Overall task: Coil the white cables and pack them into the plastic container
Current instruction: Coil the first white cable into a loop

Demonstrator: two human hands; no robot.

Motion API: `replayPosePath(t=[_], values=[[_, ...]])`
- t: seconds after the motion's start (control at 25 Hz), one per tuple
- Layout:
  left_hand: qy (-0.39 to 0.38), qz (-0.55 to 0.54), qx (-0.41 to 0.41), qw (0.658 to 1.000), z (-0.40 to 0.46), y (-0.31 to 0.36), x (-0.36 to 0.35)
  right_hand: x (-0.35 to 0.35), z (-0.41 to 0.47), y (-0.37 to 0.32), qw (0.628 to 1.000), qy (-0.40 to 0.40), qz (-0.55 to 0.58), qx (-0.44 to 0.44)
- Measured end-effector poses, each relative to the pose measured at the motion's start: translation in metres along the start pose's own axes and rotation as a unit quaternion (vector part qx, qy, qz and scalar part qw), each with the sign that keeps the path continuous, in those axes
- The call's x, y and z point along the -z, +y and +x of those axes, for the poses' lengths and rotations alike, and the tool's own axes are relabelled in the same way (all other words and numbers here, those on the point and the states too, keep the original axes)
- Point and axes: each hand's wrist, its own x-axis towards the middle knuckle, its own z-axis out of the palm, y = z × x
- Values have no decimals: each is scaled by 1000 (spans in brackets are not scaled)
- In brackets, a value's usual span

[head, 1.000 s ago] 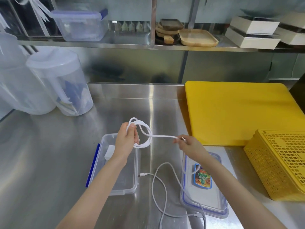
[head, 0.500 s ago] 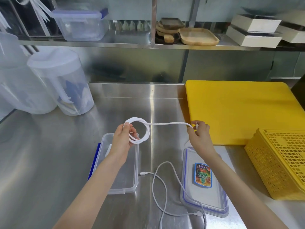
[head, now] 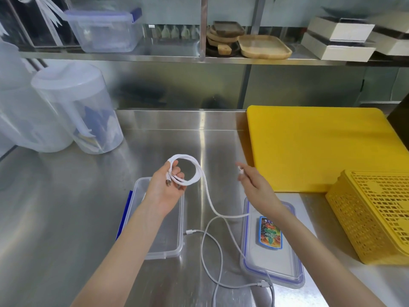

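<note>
Cable coil (head: 184, 171): white loops held above the plastic container (head: 174, 231); its tail now sags to the lid (head: 273, 251) instead of stretching taut.
Left hand (head: 164, 188): palm up, fingers curled around the coil.
Right hand (head: 254, 181): lowered toward the coil since 0.5 s ago, pinching the cable end.
2nd cable (head: 212, 247): loose on the counter (head: 66, 218).

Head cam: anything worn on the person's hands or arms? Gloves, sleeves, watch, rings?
Nothing visible. Left hand and right hand are bare, no gloves, no rings showing. Both forearms are uncovered down to the frame edge: no sleeves, watch, bands or markings in view.
</note>
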Motion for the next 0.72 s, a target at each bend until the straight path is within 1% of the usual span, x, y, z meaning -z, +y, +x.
replayPosePath(t=[0.08,0.16,0.2,0.28,0.36,0.44,0.52,0.56,0.64,0.72], values=[[5,-15,-1,1000,-1,-2,-4,-3,-6,-7,995,-69,13,72],[0,-36,9,999,-3,-3,-7,-8,-9,-10,990,-100,-18,98],[-9,-52,18,998,-5,-4,-9,-11,-10,-11,989,-111,-37,86],[-31,-65,32,997,-8,-7,-11,-21,-10,-14,986,-154,-57,28],[-38,-52,32,997,-11,-12,-15,-29,-10,-17,982,-182,-35,-31],[-42,-16,13,999,-14,-17,-18,-34,-10,-22,982,-165,52,-74],[-56,12,-6,998,-17,-22,-20,-37,-10,-26,976,-124,146,-102],[-67,18,-10,998,-19,-25,-20,-38,-9,-27,974,-98,171,-110],[-88,55,-16,994,-23,-31,-20,-38,-6,-27,975,-45,185,-116],[-92,143,-30,985,-25,-38,-18,-36,-2,-27,978,-9,181,-105]])
